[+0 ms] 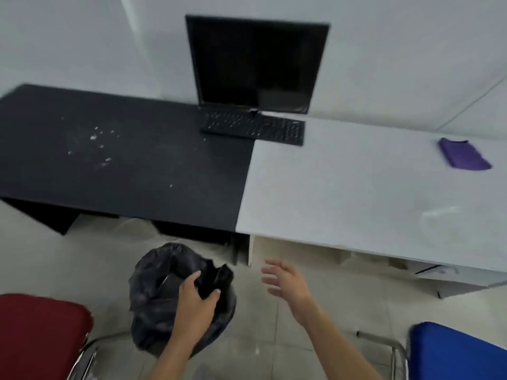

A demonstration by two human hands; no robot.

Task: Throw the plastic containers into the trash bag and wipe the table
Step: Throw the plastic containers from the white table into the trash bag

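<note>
Below, left hand (196, 297) grips trash bag (162, 294); right hand (285, 283) beside.

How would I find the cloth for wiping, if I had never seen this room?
Start at the black monitor against the wall, then follow the white half of the table to its far right end. There a small folded cloth lies flat by itself. It is the only purple thing in sight, and lies well apart from the faint clear plastic container nearer the front edge.

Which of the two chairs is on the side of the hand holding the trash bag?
The red chair, lower left. The left hand grips the black trash bag beside it; the blue chair sits at the right.
</note>
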